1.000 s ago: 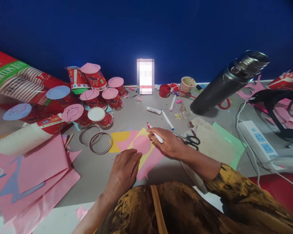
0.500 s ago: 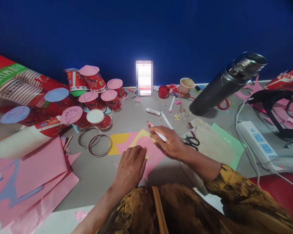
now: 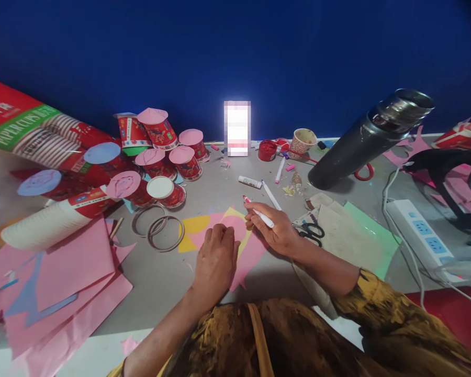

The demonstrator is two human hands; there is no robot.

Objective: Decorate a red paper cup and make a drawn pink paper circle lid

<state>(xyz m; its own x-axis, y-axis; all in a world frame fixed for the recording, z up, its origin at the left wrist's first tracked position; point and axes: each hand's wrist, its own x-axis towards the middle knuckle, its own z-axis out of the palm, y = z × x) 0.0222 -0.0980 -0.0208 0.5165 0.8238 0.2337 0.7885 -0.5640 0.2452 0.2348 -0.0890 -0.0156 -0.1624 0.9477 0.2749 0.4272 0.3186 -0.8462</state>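
Lying over the pink paper (image 3: pixel 251 256), the left hand (image 3: pixel 217 251) is the nearer of the two to the sheet's middle; its fingers are bent and close together, and whether they grip anything I cannot tell. The right hand (image 3: pixel 278 229) is by the paper's right edge, thumb and fingers pinching a white marker (image 3: pixel 264 218) whose long axis slants, red end far and left, white end near and right; the paper lies left and nearward of that grip. Farther out, a white tube (image 3: pixel 250 181) bears print too small to read, as do the red cups (image 3: pixel 186 170). On the long package (image 3: pixel 23 128), a green band reads "PAPER CUPS"; the upright screen (image 3: pixel 237 128) is pixelated.
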